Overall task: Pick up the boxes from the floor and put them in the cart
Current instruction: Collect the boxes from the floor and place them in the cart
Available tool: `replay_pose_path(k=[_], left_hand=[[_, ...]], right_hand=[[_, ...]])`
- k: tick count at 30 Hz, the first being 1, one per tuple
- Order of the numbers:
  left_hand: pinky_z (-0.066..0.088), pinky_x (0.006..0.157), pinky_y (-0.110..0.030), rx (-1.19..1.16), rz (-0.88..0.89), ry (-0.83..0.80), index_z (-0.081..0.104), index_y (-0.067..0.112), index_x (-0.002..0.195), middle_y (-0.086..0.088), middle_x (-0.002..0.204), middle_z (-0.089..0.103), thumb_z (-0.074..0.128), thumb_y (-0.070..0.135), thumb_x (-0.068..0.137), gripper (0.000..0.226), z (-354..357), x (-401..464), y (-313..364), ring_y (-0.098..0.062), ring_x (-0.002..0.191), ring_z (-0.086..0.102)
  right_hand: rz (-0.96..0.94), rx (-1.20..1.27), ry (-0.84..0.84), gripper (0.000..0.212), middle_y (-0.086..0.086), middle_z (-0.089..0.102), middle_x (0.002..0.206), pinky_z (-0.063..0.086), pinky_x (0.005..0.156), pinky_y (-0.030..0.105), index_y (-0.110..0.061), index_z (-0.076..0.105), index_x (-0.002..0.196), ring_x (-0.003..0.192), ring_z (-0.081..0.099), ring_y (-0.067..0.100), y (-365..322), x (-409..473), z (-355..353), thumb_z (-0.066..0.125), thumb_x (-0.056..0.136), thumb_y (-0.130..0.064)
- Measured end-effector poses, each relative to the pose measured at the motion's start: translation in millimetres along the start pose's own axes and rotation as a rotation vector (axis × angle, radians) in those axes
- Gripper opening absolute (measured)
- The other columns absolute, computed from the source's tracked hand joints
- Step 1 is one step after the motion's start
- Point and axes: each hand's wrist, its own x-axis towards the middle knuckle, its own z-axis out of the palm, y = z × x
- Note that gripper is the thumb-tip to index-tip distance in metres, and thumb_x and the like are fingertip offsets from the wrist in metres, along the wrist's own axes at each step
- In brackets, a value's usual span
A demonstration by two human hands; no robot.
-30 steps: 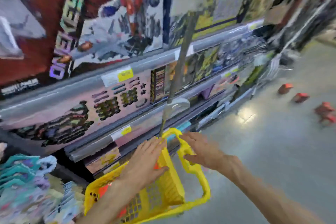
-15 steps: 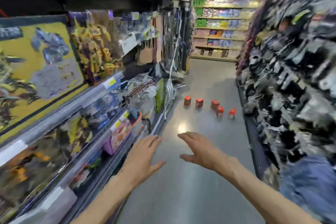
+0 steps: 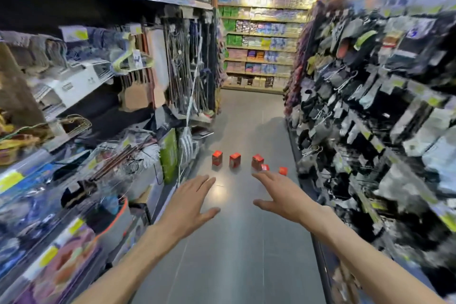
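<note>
Several small red boxes stand in a loose row on the grey aisle floor ahead: one at the left [image 3: 217, 157], one in the middle [image 3: 234, 160], another [image 3: 257, 161], and further ones at the right [image 3: 283, 170]. My left hand [image 3: 190, 202] and my right hand [image 3: 280, 194] are stretched forward, palms down, fingers spread, holding nothing. Both hands hover well short of the boxes. The right hand's fingertips overlap the view of one small box [image 3: 265, 167]. The cart is out of view.
Store shelves [image 3: 81, 96] packed with goods line the left of the narrow aisle. Racks of hanging packets [image 3: 375, 111] line the right. More shelving [image 3: 259, 39] closes the far end. The grey floor [image 3: 237, 242] runs between them.
The view swung from the yellow cart and left shelves to straight down the aisle. Both hands came off the cart handle and stay extended, open. The boxes look nearer and more centred.
</note>
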Motion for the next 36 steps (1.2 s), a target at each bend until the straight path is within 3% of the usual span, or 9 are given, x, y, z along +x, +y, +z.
replay_pose_path(k=[4,11,15,19,22,30,36], left_hand=[[0.025,0.108,-0.032,-0.018,0.034,0.011,0.040,0.020,0.146,-0.002,0.145,0.048,0.054,0.063,0.087,0.074,42.4,101.8,-49.9,-0.024,0.132,0.043],[0.029,0.108,-0.033,-0.042,0.073,-0.007,0.041,0.021,0.147,0.001,0.146,0.047,0.057,0.062,0.087,0.074,85.0,291.6,-140.3,-0.019,0.136,0.038],[0.024,0.114,-0.032,-0.079,0.055,-0.024,0.037,0.024,0.149,0.002,0.151,0.042,0.055,0.065,0.087,0.076,120.7,389.8,-183.4,-0.018,0.141,0.033],[0.027,0.110,-0.031,-0.057,0.070,-0.043,0.040,0.021,0.147,0.002,0.143,0.046,0.054,0.064,0.086,0.076,167.0,485.9,-229.5,-0.020,0.133,0.041],[0.030,0.110,-0.033,-0.043,0.041,-0.058,0.044,0.018,0.144,-0.003,0.143,0.049,0.053,0.065,0.084,0.077,205.7,561.8,-269.1,-0.024,0.132,0.044],[0.032,0.112,-0.035,-0.058,-0.066,-0.117,0.037,0.022,0.149,0.001,0.148,0.043,0.057,0.065,0.086,0.078,281.6,746.0,-368.6,-0.020,0.136,0.039],[0.028,0.113,-0.032,-0.094,-0.176,-0.140,0.036,0.022,0.149,-0.001,0.146,0.045,0.050,0.067,0.085,0.079,340.8,843.9,-452.1,-0.021,0.135,0.039]], right_hand=[[0.032,0.015,0.026,0.072,0.006,0.050,0.140,0.036,0.104,0.034,-0.017,0.040,0.143,0.126,0.047,0.025,69.3,82.2,21.2,0.066,0.085,-0.049],[0.095,0.042,-0.011,0.078,0.002,0.043,0.148,0.034,0.109,0.035,-0.021,0.031,0.150,0.134,0.040,0.022,186.6,240.6,37.2,0.062,0.085,-0.053],[0.134,0.071,-0.014,0.075,0.001,0.048,0.142,0.039,0.104,0.034,-0.020,0.035,0.147,0.125,0.049,0.020,253.1,324.2,42.6,0.064,0.085,-0.049],[0.140,0.083,-0.021,0.074,0.003,0.050,0.140,0.042,0.101,0.035,-0.017,0.035,0.148,0.122,0.051,0.024,328.6,415.8,62.8,0.065,0.086,-0.045],[0.135,0.105,-0.034,0.077,0.000,0.043,0.147,0.044,0.099,0.040,-0.022,0.031,0.149,0.124,0.050,0.025,391.9,490.1,84.6,0.064,0.085,-0.047],[0.071,0.143,-0.092,0.077,0.003,0.039,0.151,0.031,0.104,0.028,-0.020,0.028,0.151,0.131,0.042,0.025,529.5,691.5,112.9,0.065,0.088,-0.044],[-0.034,0.157,-0.165,0.077,0.003,0.043,0.148,0.039,0.104,0.036,-0.021,0.031,0.149,0.129,0.046,0.027,603.3,837.0,161.4,0.067,0.086,-0.046]])
